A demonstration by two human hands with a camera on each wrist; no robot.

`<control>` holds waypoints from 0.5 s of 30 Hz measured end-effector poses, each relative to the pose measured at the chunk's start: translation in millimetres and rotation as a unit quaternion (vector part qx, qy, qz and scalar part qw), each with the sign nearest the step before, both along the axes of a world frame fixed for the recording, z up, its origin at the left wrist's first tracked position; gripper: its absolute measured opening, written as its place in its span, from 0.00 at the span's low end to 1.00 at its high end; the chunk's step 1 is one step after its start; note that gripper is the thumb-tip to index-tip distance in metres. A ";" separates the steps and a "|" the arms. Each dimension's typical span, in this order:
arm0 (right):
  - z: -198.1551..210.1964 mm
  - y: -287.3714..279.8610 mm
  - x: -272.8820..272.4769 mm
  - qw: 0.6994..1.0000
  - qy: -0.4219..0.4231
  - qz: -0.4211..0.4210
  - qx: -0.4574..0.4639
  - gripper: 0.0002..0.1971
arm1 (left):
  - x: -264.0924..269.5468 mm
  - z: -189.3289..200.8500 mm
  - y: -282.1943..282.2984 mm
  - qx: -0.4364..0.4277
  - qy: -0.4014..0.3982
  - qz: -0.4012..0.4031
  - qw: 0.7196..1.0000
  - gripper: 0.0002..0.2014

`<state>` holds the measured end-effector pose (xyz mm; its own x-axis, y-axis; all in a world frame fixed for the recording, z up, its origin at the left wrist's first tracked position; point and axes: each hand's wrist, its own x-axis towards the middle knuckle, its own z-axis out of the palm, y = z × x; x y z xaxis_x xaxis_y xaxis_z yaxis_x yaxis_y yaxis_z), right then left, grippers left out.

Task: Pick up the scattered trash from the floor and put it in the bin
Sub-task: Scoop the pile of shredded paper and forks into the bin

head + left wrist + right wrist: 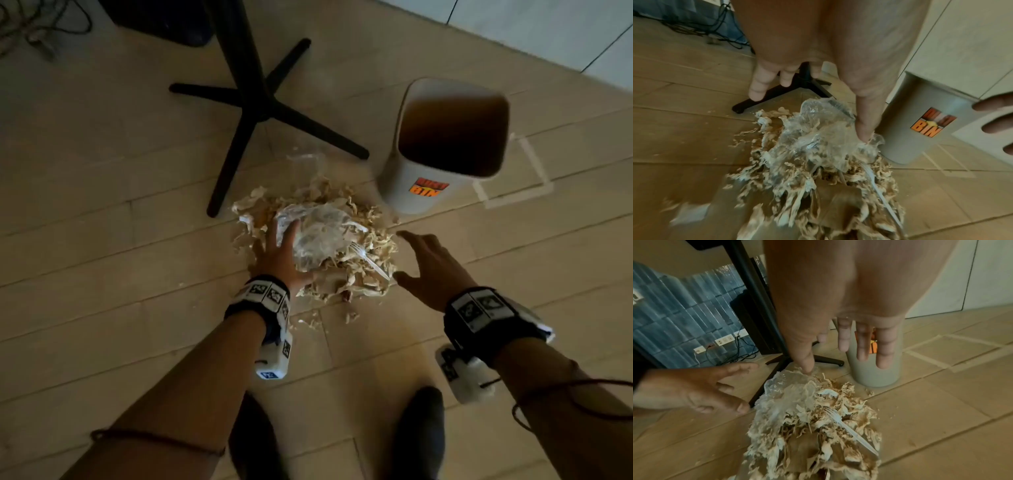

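A heap of shredded paper [356, 284] lies on the wooden floor, with a crumpled clear plastic bag [318, 236] on top and a white plastic fork [368, 258] on its right side. My left hand [284, 246] is against the heap's left side, fingers straight; its thumb [865, 128] touches the plastic bag [818, 138]. My right hand [416, 257] hovers just right of the heap, fingers spread, holding nothing. The white bin [411, 185] with an orange label stands upright beyond the heap, to the right. The fork [849, 430] also shows in the right wrist view.
A black star-shaped stand base [260, 102] sits just behind the heap on the left. A few loose shreds [351, 317] lie nearer to me. Tape lines [534, 164] mark the floor right of the bin. Cables [34, 31] lie far left. My shoes [421, 428] are below.
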<state>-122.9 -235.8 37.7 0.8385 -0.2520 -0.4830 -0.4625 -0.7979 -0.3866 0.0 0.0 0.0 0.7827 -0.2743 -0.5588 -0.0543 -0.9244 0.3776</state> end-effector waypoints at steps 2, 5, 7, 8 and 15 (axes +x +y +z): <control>-26.8 2.2 14.7 0.999 -0.017 -0.024 0.015 0.39 | 9.9 -20.9 -8.9 0.019 -0.021 -0.026 0.999 0.55; -69.7 8.2 37.1 0.998 -0.036 -0.039 0.045 0.40 | 29.7 -53.9 -25.5 0.028 -0.045 -0.057 0.997 0.62; -93.4 13.2 47.3 0.996 -0.059 -0.042 0.059 0.40 | 37.9 -74.4 -31.6 0.016 -0.058 -0.067 0.996 0.65; -102.0 14.8 51.8 0.995 -0.069 -0.039 0.065 0.39 | 41.5 -84.4 -33.5 0.014 -0.063 -0.068 0.996 0.67; -151.0 18.6 71.9 0.984 -0.119 -0.065 0.113 0.31 | 46.2 -139.2 -35.6 0.017 -0.070 -0.066 0.995 0.48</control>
